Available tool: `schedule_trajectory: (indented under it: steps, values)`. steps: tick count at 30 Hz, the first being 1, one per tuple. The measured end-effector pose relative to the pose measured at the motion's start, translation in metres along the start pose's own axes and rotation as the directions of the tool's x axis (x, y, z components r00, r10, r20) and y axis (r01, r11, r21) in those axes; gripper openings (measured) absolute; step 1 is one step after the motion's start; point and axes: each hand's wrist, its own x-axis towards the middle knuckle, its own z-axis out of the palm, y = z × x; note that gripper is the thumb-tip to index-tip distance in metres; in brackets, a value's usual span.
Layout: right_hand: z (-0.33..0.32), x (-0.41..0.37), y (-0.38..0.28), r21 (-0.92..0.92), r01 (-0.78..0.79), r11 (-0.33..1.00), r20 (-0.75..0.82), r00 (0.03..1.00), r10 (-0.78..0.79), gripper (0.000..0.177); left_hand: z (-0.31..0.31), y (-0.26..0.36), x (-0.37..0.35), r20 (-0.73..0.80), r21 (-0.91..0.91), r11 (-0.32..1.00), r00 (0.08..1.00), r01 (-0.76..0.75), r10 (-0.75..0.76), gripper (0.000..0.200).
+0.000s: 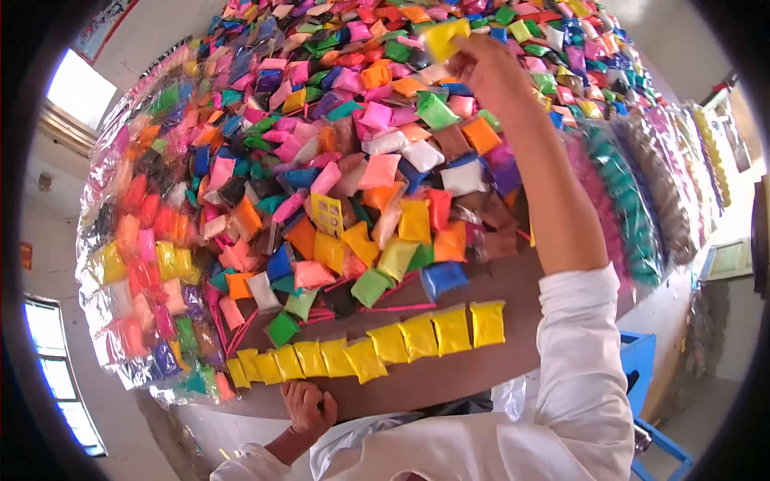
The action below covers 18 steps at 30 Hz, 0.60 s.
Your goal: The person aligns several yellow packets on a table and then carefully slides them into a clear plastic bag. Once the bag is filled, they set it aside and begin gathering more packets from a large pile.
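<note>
My right hand [488,68] is stretched out over the far part of the pile, with a small yellow packet [446,38] pinched between its fingers. My left hand [306,406] rests at the table's near edge, its fingers curled in and nothing seen in them. Just beyond it runs a row of yellow packets [370,360], laid side by side and slightly overlapping. A large heap of small packets [377,172] in many colours covers most of the table [449,373]. A yellow printed card [326,214] stands out among them.
Long clear bags of packets [622,192] lie along the right side. Plastic-wrapped strips of packets [144,272] hang over the left edge. Pink sticks [385,308] lie between the heap and the row. A blue frame [638,369] stands at the lower right.
</note>
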Motion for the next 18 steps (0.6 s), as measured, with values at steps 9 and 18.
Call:
schedule_trajectory:
  steps: [9, 18]
  values:
    - [0.112, -0.270, -0.066, 0.353, -0.405, 0.844, 0.247, 0.910, 0.333, 0.028, 0.007, 0.016, 0.006, -0.233, -0.290, 0.937, 0.935, 0.196, -0.268, 0.016]
    - [0.195, -0.430, -0.075, 0.192, -0.431, 0.881, 0.128, 0.902, 0.413, 0.025, -0.015, 0.051, -0.004, 0.210, -0.927, 0.317, 0.978, 0.200, -0.003, 0.052]
